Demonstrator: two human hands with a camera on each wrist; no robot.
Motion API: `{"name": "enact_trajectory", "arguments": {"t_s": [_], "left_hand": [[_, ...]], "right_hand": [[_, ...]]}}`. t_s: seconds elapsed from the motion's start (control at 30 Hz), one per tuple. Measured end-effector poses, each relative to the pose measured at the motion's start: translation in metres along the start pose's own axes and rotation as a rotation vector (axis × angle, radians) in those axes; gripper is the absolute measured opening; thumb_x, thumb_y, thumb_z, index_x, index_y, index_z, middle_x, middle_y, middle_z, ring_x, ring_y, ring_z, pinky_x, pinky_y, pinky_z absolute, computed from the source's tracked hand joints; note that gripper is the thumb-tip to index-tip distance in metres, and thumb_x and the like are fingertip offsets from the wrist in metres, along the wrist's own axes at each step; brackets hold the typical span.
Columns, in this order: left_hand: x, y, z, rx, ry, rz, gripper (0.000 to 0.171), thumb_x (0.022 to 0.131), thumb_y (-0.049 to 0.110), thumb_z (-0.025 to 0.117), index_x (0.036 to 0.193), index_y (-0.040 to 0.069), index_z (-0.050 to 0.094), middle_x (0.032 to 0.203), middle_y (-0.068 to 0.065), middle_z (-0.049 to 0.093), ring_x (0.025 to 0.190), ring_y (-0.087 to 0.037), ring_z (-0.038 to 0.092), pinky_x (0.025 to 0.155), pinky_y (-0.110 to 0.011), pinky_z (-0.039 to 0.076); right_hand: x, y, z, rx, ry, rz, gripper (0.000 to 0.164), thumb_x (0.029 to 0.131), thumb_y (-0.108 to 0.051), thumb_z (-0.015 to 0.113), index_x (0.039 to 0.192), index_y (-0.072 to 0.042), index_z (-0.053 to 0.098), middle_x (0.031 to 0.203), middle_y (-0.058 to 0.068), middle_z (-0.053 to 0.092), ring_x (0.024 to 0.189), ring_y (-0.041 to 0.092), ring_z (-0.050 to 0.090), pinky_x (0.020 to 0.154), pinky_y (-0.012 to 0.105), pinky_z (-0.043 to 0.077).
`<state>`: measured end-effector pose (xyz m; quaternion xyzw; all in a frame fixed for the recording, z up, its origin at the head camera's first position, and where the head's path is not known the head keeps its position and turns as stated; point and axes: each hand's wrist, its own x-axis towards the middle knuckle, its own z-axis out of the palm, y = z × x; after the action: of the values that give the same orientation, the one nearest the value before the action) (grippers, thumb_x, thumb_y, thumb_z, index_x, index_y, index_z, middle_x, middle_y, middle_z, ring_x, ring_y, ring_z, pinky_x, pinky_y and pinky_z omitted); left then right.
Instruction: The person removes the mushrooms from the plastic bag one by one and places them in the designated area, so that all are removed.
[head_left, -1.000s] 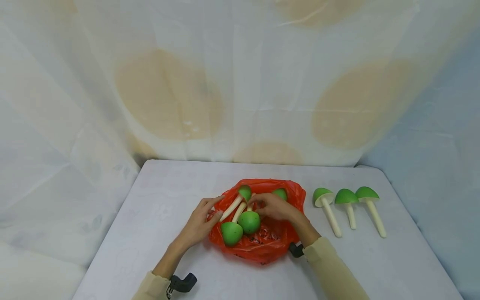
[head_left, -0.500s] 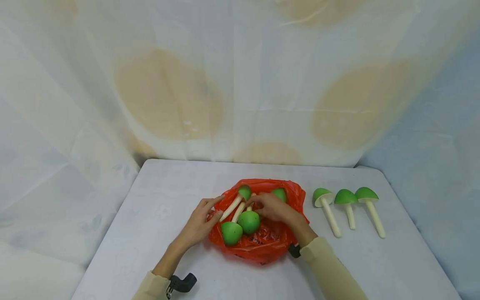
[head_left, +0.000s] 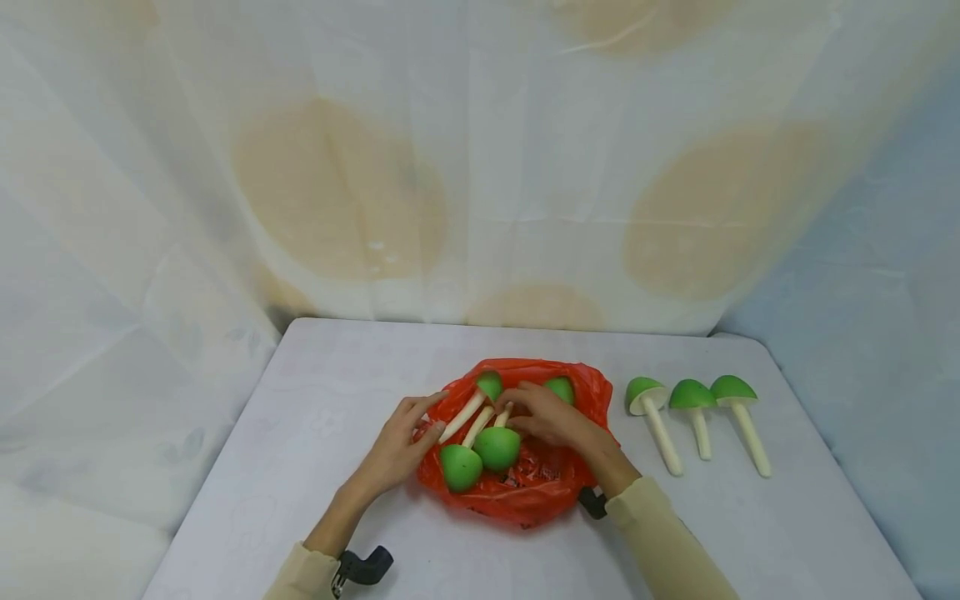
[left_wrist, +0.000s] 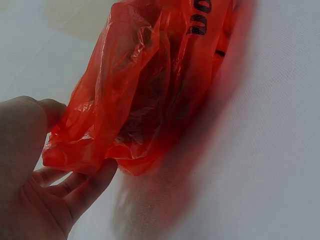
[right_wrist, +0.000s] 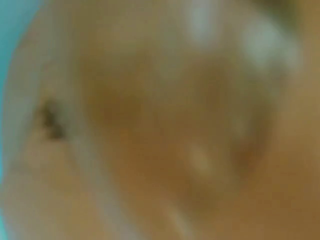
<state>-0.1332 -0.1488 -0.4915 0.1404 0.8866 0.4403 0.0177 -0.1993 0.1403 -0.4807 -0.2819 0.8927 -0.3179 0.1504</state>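
Observation:
A red plastic bag (head_left: 532, 504) lies spread on the table with several green-capped toy mushrooms in it. My left hand (head_left: 397, 442) holds the bag's left edge, thumb on one side and fingers underneath, as the left wrist view shows on the bag (left_wrist: 145, 90). Inside the bag my right hand (head_left: 551, 415) pinches the pale stem of a toy mushroom (head_left: 497, 448), its cap toward me. Just left of that lies another mushroom (head_left: 461, 468), also cap toward me. One more mushroom (head_left: 465, 415) slants behind them, and a green cap (head_left: 560, 388) shows past my right hand. The right wrist view is blurred.
Three more green-capped mushrooms lie in a row right of the bag: a left one (head_left: 660, 437), a short middle one (head_left: 693, 396) and a right one (head_left: 750, 437). The white table (head_left: 337, 358) has hanging cloth behind it and at both sides.
The mushroom under my right fingers has shifted slightly toward me, and more of its stem shows. The cap beside it has moved a touch left. My left hand stays at the bag's edge.

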Motion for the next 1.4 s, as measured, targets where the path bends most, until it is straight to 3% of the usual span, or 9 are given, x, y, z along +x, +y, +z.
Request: {"name": "enact_trajectory", "arguments": {"t_s": [0.23,0.43,0.57,0.7,0.8,0.9,1.13,1.4], "left_hand": [[0.0,0.0,0.0,-0.004,0.0,0.003,0.05,0.101,0.039,0.059,0.15,0.036,0.047,0.132,0.002,0.051,0.104,-0.016,0.056,0.087,-0.037,0.05],[0.0,0.0,0.0,-0.006,0.002,0.002,0.05,0.101,0.037,0.061,0.15,0.037,0.047,0.132,0.002,0.051,0.104,-0.017,0.057,0.087,-0.037,0.05],[0.0,0.0,0.0,-0.007,0.003,-0.002,0.05,0.102,0.036,0.06,0.15,0.038,0.046,0.132,0.002,0.051,0.105,-0.017,0.057,0.087,-0.038,0.05],[0.0,0.0,0.0,-0.012,0.006,-0.005,0.05,0.102,0.036,0.06,0.15,0.038,0.046,0.132,0.002,0.051,0.106,-0.018,0.057,0.087,-0.038,0.049],[0.0,0.0,0.0,-0.009,0.011,-0.002,0.05,0.102,0.036,0.06,0.15,0.038,0.046,0.132,0.002,0.051,0.105,-0.018,0.056,0.087,-0.038,0.049],[-0.001,0.0,0.001,0.0,0.017,0.002,0.05,0.101,0.036,0.06,0.15,0.037,0.047,0.131,0.002,0.051,0.104,-0.017,0.056,0.086,-0.038,0.05],[0.0,0.0,0.003,-0.001,0.017,0.002,0.05,0.101,0.035,0.061,0.149,0.037,0.047,0.131,0.001,0.052,0.101,-0.016,0.056,0.083,-0.036,0.051],[-0.001,0.001,0.004,0.0,0.014,-0.003,0.05,0.101,0.033,0.061,0.149,0.038,0.047,0.131,0.0,0.052,0.102,-0.017,0.056,0.085,-0.037,0.05]], "right_hand": [[-0.008,-0.001,-0.004,0.036,0.032,-0.012,0.022,0.095,-0.014,0.07,0.115,-0.023,0.069,0.106,-0.003,0.056,0.093,0.017,0.054,0.082,0.035,0.048],[-0.014,-0.006,-0.01,0.086,0.062,0.001,0.024,0.095,-0.016,0.07,0.111,-0.034,0.066,0.106,-0.005,0.055,0.095,0.015,0.055,0.084,0.035,0.049],[-0.019,-0.014,-0.016,0.107,0.092,-0.005,0.021,0.095,-0.023,0.071,0.108,-0.038,0.064,0.105,-0.007,0.054,0.094,0.014,0.058,0.085,0.035,0.05],[-0.023,-0.024,-0.023,0.102,0.134,-0.014,0.013,0.093,-0.04,0.07,0.106,-0.04,0.066,0.104,-0.012,0.057,0.095,0.012,0.059,0.084,0.036,0.05],[-0.027,-0.028,-0.028,0.093,0.182,-0.003,0.018,0.09,-0.052,0.07,0.104,-0.042,0.066,0.105,-0.016,0.059,0.095,0.01,0.06,0.084,0.036,0.051],[-0.033,-0.03,-0.032,0.089,0.239,0.013,0.019,0.088,-0.054,0.072,0.103,-0.044,0.067,0.103,-0.017,0.061,0.094,0.011,0.059,0.083,0.036,0.05],[-0.05,-0.027,-0.045,0.076,0.38,0.029,0.014,0.087,-0.037,0.079,0.098,-0.037,0.07,0.088,-0.01,0.058,0.082,0.017,0.055,0.069,0.036,0.048],[-0.073,-0.015,-0.045,0.134,0.483,0.072,0.02,0.088,-0.042,0.078,0.1,-0.03,0.069,0.088,-0.006,0.057,0.078,0.019,0.053,0.065,0.032,0.046]]}}
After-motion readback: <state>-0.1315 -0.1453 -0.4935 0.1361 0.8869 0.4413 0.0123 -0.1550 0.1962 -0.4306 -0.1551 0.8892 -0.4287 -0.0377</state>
